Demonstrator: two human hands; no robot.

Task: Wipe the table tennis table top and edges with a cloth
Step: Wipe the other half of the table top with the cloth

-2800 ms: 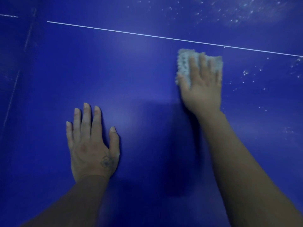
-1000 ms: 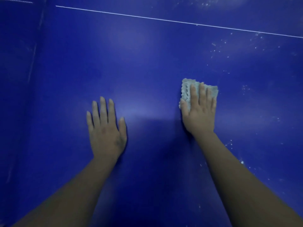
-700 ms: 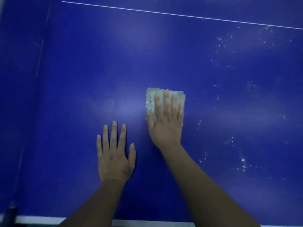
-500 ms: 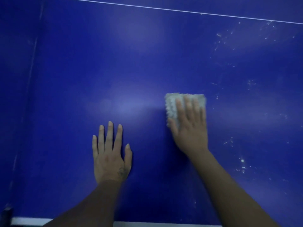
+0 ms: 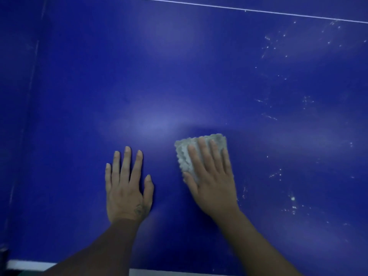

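The left hand (image 5: pixel 127 188) lies flat on the table, palm down, fingers straight and slightly spread, holding nothing. It looks like a prop, taking weight as the person leans over the top. The right hand (image 5: pixel 211 182) is just beside it, also flat, its straight fingers laid over the cloth and pressing it down rather than gripping it. A spread palm likely puts even pressure on the whole pad, so it rubs instead of slipping loose.

The table (image 5: pixel 159 66) fills nearly the whole view, a dark blue top with a dull sheen ahead of the hands. A thin white line (image 5: pixel 258 11) crosses its far side, and the white near edge (image 5: pixel 29 264) shows at the bottom, so the hands are working close to the person's side. The cloth (image 5: pixel 185 154), pale and folded into a small pad with a scalloped hem, sits on the top under the right fingers, probably folded to fit the palm. White specks (image 5: pixel 292 202) dot the top to the right of the cloth. That patch seems unwiped, so the wiping should go there next.
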